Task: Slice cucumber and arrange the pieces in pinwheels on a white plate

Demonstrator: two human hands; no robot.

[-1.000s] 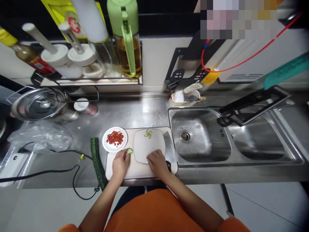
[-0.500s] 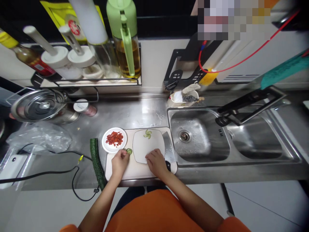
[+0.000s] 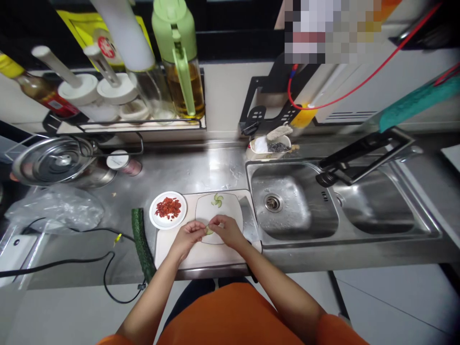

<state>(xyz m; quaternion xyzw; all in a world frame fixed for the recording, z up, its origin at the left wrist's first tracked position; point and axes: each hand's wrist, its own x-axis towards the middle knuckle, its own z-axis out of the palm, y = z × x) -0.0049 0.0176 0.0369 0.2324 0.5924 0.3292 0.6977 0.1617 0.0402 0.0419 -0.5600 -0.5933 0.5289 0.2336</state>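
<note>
Room behind cutting board (image 3: 201, 258); plate (image 3: 154, 211) of red bits (image 3: 168, 207), cucumber (image 3: 141, 244) block left.

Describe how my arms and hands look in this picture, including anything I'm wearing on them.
Your left hand and right hand are bare, with no gloves, watch or bracelet visible. Both forearms are uncovered too. The short left sleeve and right sleeve are plain orange, matching your top, with no markings visible.

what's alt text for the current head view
A person's left hand and right hand meet at sliced cucumber over a squarish white plate on a cutting board. Leftward lie a round plate of diced red pieces and a cucumber.
</note>
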